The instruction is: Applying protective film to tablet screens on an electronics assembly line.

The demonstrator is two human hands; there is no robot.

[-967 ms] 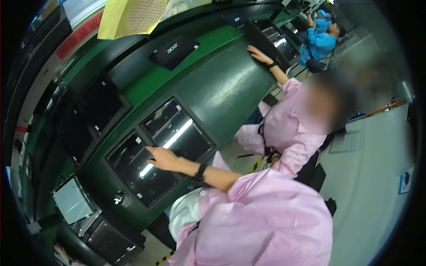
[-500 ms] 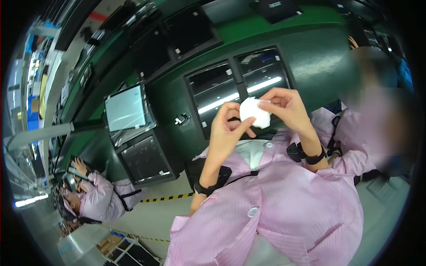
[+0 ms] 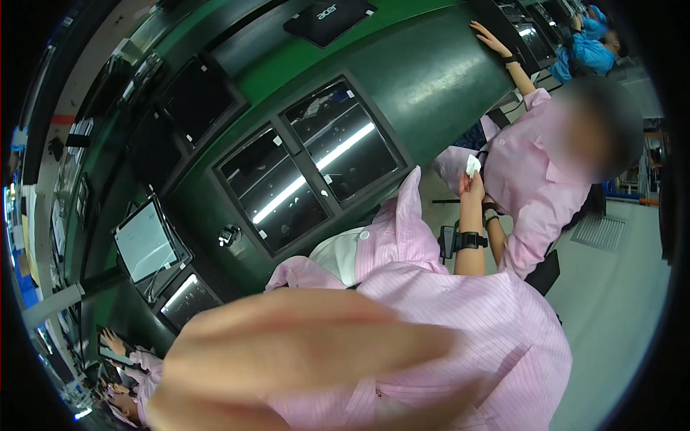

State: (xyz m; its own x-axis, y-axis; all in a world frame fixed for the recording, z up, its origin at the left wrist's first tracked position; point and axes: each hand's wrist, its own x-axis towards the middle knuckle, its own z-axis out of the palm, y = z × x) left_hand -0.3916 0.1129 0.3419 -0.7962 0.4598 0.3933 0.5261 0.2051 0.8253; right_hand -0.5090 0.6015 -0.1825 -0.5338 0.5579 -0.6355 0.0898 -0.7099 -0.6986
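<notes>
My right hand (image 3: 471, 188) is closed on a small, soft white wad (image 3: 473, 165), pinching it between the fingertips, out to the right in front of a co-worker. Whether the wad is cloth or cotton, I cannot make out. A black strap with a small box circles my right wrist. Close to the camera, my left hand (image 3: 302, 352) looms large over my pink striped coat, smeared by motion; its fingers and anything in them are unclear. Two dark glossy panels in a black frame (image 3: 298, 161) lie on the green bench (image 3: 424, 79) ahead of me.
A co-worker in pink (image 3: 528, 165) stands close at the right, one hand (image 3: 492, 39) stretched over the bench. A tilted screen (image 3: 146, 241) and a small dark object (image 3: 229, 234) are at the left. More dark panels (image 3: 192, 100) lie farther back. Another person (image 3: 144, 370) works at lower left.
My hands, together on the white wad before, are now apart. The right carried it off to the right; the left rose close to the camera. The view has swung round.
</notes>
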